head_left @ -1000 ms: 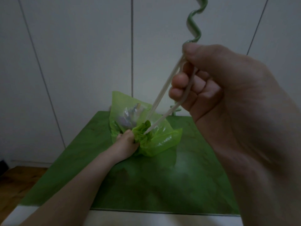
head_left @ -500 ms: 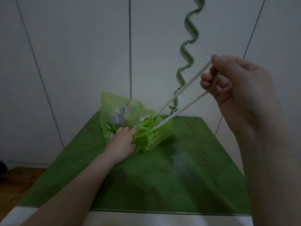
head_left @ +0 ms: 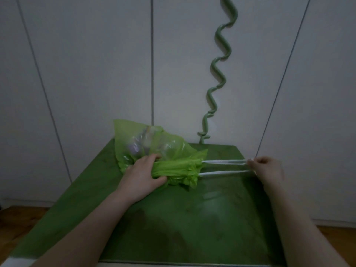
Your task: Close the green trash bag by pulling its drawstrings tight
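A translucent green trash bag point(head_left: 154, 147) lies on its side on the green table point(head_left: 192, 218), its mouth gathered into a tight bunch pointing right. My left hand point(head_left: 142, 176) wraps around the gathered neck and presses it down. Two white drawstrings point(head_left: 223, 167) run taut and level from the puckered mouth to my right hand point(head_left: 267, 168), which is closed on their ends near the table's right edge. Pale contents show dimly through the bag's plastic.
A green spiral rod point(head_left: 219, 74) rises from the table's back edge against white wall panels point(head_left: 96, 64). Wooden floor point(head_left: 17, 218) shows below on the left. The table's right edge lies just beyond my right hand.
My right hand has swung down and to the right from head height to table level, keeping the drawstrings taut. The bag has tipped over sideways, its mouth now bunched tighter and pointing right.
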Motion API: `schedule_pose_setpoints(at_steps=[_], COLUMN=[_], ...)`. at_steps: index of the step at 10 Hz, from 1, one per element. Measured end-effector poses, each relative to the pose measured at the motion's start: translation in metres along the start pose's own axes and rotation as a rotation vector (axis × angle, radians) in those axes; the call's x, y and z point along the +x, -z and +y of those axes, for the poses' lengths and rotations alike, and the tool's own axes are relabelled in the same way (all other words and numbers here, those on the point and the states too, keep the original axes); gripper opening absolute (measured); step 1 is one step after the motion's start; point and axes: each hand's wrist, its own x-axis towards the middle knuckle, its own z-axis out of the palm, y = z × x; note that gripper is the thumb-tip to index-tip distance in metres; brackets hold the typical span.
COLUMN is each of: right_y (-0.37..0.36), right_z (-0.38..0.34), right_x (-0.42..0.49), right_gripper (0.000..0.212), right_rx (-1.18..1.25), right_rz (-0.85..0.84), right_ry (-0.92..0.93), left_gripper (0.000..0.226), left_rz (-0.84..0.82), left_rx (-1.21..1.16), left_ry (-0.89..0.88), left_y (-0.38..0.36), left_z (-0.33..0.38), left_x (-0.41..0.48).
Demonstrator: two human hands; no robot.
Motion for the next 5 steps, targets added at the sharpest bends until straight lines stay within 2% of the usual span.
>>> schedule_pose_setpoints(at_steps=[1, 2, 3, 4, 5], right_y=[-0.004, -0.003, 0.003, 0.014, 0.036], right_z=[0.012, 0.01, 0.001, -0.019, -0.056], right_x=[-0.001, -0.002, -0.001, 0.002, -0.005], right_gripper=[0.02, 0.015, 0.014, 0.021, 0.031], right_rx=[-0.223, -0.285, -0.259, -0.314, -0.342], right_rz=[-0.049, -0.047, -0.137, -0.138, 0.107], right_ry=[-0.017, -0.015, 0.008, 0.049, 0.166], left_gripper=[0.061, 0.059, 0.062, 0.067, 0.062], left_rz=[0.027, 0.061, 0.085, 0.085, 0.157], left_rx=[0.069, 0.133, 0.154, 0.112, 0.051], left_ry=[-0.049, -0.106, -0.147, -0.167, -0.2], left_y=[-0.002, -0.003, -0.003, 0.003, 0.004], left_z=[-0.005, -0.006, -0.005, -0.002, -0.003], left_x=[0.002, 0.004, 0.003, 0.0, -0.002])
